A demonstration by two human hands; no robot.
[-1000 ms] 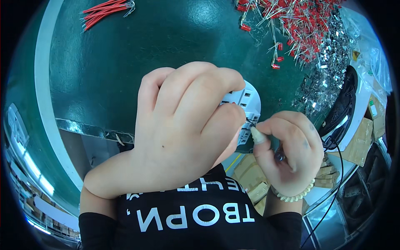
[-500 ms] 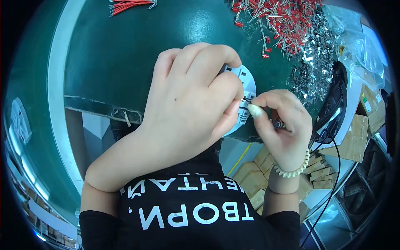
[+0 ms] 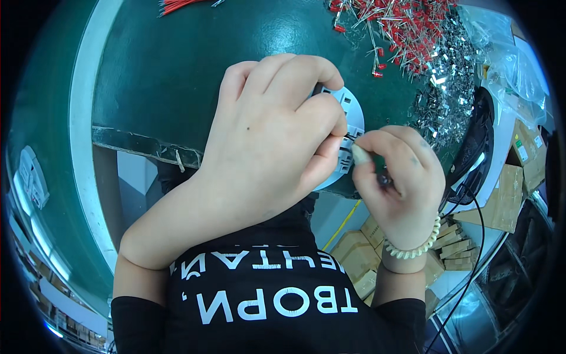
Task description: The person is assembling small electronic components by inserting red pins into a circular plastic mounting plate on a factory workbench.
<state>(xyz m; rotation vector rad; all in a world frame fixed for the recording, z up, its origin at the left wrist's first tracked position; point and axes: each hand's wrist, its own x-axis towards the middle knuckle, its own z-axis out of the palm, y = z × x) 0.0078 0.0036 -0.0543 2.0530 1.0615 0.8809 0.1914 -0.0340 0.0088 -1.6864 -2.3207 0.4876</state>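
My left hand (image 3: 268,127) lies over a round white plastic part (image 3: 352,109) with small square slots, its fingers curled around the part and covering most of it. At the part's right side, my left thumb and forefinger come together by a thin dark piece (image 3: 349,137). My right hand (image 3: 404,177), closed in a pinch, has its thumb and forefinger on the other end of that piece. Inside the curled right fingers sits a small dark, shiny object (image 3: 384,178), mostly hidden. The part is held over the front edge of the green table (image 3: 165,76).
Red-headed parts with long metal legs (image 3: 407,35) lie heaped at the back right, beside a pile of small metal clips (image 3: 451,76). Red wires (image 3: 180,5) are at the far edge. A black bag (image 3: 474,147) and cardboard boxes (image 3: 498,194) stand to the right.
My right hand has shifted and turned slightly, its thumb tip now lower beside the white part. The view has moved a little; the left hand keeps its grip.
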